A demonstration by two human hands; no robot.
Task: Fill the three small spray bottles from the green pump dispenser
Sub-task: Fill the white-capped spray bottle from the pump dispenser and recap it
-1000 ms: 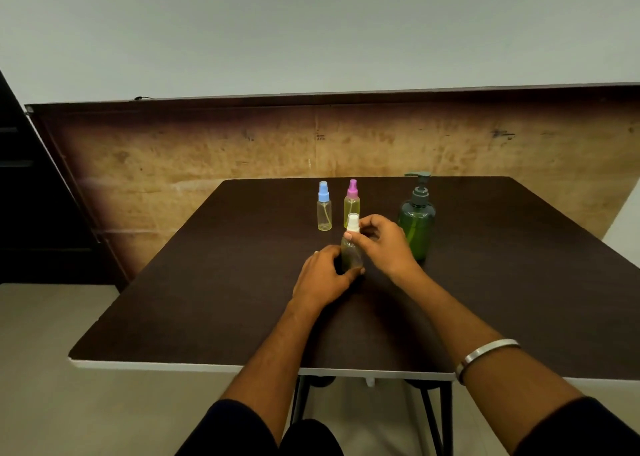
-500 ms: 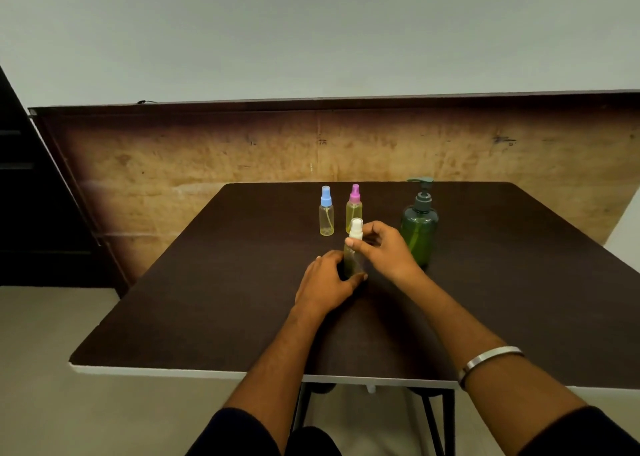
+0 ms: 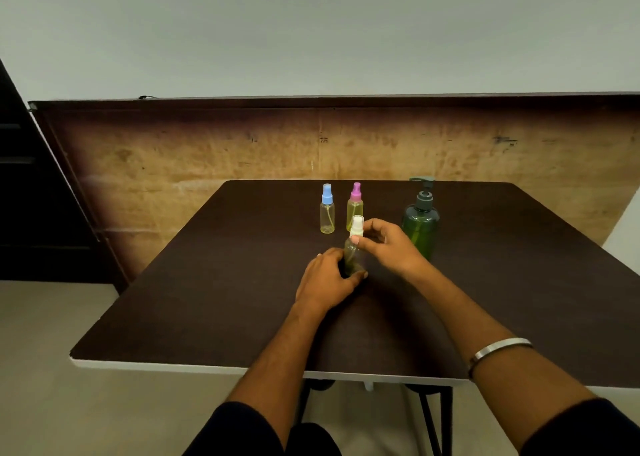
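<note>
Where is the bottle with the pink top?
In the head view, the pink-topped bottle stands upright toward the table's far edge, just right of the blue-topped bottle and left of the green pump dispenser, behind the white-topped bottle.

Both bare forearms reach in from the lower edge of the frame toward its centre. The left hand (image 3: 327,280) curls fingers and thumb around the small clear white-capped spray bottle (image 3: 354,252). Just right of it, the right hand (image 3: 388,245) pinches that bottle's cap. A plain silver metal bangle (image 3: 498,349) circles the right forearm at lower right.
</note>
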